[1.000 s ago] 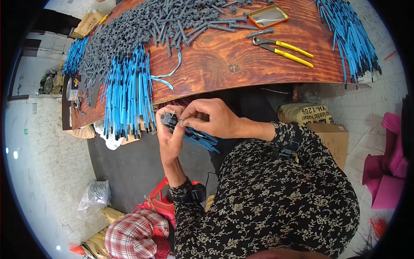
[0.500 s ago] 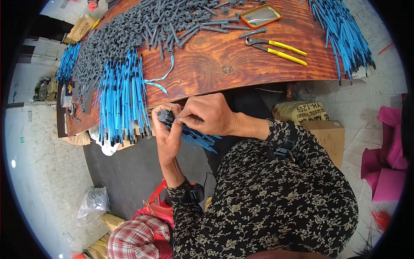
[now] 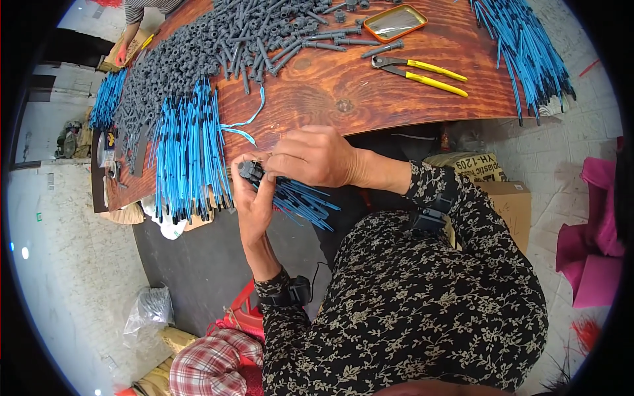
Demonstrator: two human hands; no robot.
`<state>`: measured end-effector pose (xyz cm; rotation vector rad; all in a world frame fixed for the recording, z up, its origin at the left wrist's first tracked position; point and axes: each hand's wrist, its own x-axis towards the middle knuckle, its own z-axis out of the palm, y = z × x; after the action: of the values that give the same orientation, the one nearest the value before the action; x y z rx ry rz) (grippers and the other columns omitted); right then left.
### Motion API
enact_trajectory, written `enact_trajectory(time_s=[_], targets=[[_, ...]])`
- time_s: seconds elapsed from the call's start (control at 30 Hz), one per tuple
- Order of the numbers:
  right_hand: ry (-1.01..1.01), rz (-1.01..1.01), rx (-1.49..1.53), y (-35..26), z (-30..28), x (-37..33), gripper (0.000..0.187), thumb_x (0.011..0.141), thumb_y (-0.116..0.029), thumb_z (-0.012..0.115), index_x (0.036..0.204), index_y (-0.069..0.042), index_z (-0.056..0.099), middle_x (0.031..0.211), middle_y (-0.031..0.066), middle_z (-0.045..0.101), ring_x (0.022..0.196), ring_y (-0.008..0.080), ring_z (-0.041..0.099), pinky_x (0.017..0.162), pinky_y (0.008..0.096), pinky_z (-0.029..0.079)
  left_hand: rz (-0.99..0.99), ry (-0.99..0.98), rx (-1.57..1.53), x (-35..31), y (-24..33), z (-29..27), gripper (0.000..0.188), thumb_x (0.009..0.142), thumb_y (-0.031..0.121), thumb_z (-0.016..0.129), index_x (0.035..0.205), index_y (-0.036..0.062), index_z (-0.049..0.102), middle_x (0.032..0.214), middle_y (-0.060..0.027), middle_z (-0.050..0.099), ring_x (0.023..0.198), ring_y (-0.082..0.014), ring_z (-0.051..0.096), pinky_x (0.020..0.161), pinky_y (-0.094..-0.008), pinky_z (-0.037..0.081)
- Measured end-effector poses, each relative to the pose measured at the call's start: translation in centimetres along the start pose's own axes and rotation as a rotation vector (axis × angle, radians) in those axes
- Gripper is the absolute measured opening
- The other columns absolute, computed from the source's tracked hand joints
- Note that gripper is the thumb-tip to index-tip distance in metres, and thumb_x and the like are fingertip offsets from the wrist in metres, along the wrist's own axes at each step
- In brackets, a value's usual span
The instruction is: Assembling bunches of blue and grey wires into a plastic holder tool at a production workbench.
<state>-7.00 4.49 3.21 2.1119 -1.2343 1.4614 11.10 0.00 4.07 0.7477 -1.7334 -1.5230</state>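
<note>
My left hand (image 3: 252, 210) is closed around a dark grey plastic fitting (image 3: 251, 170) just off the table's near edge. From it a bundle of thin blue rods (image 3: 302, 203) slants down to the right, under my other hand. My right hand (image 3: 317, 157) is pinched against the side of the fitting, its fingertips close to my left thumb. A thin pale strand shows by the fingertips, but whether they grip it is too small to tell.
The wooden table (image 3: 343, 105) bears a heap of grey plastic fittings (image 3: 178, 66), blue rods (image 3: 188, 152) over its edge, more blue rods (image 3: 522, 53) at right, yellow-handled pincers (image 3: 432, 76) and a small tin (image 3: 395, 23). A co-worker's hand (image 3: 121, 56) is at far left.
My right hand has risen slightly, and its fingers have turned against the fitting. My left hand stays about where it was. At the far left, the co-worker's arm has come further into view.
</note>
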Motion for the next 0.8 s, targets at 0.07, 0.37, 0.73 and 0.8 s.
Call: enact_trajectory(time_s=[0.07, 0.37, 0.73, 0.8], targets=[[-0.003, 0.045, 0.024, 0.0, 0.3, -0.4, 0.01, 0.081, -0.019, 0.068, 0.087, -0.012, 0.065, 0.074, -0.0013, 0.06, 0.064, 0.0183, 0.062, 0.053, 0.0291, 0.047, -0.007, -0.013, 0.032, -0.1, 0.1, 0.1, 0.028, 0.092, 0.003, 0.058, 0.116, 0.0044, 0.044, 0.102, -0.0015, 0.051, 0.091, -0.0077, 0.046, 0.082, -0.0231, 0.04], [-0.341, 1.189, 1.141, -2.8, -1.0, -0.6, 0.011, 0.091, -0.016, 0.063, 0.091, -0.005, 0.062, 0.069, -0.0005, 0.06, 0.059, 0.0102, 0.057, 0.052, 0.0274, 0.046, 0.032, -0.068, -0.063, -1.1, 0.1, 0.3, 0.027, 0.091, 0.002, 0.058, 0.112, 0.005, 0.041, 0.101, -0.0049, 0.05, 0.091, -0.0105, 0.046, 0.08, -0.0246, 0.039], [-0.209, 0.523, 0.669, -2.4, -2.0, 0.3, 0.022, 0.081, -0.006, 0.072, 0.103, -0.006, 0.066, 0.081, 0.0022, 0.065, 0.068, 0.0101, 0.061, 0.059, 0.0269, 0.05, -0.017, -0.065, -0.061, -2.5, 0.4, 0.0, 0.03, 0.09, 0.007, 0.061, 0.112, 0.0052, 0.041, 0.103, -0.0038, 0.048, 0.089, -0.0095, 0.045, 0.076, -0.0237, 0.038], [-0.184, 0.482, 0.629, -2.5, -1.7, 0.3, 0.024, 0.08, -0.006, 0.072, 0.103, -0.007, 0.066, 0.082, 0.0025, 0.065, 0.068, 0.0108, 0.061, 0.06, 0.027, 0.05, -0.012, -0.067, -0.065, -2.5, 0.6, 0.1, 0.03, 0.091, 0.008, 0.061, 0.112, 0.0052, 0.041, 0.104, -0.0035, 0.048, 0.088, -0.0092, 0.045, 0.076, -0.0237, 0.038]])
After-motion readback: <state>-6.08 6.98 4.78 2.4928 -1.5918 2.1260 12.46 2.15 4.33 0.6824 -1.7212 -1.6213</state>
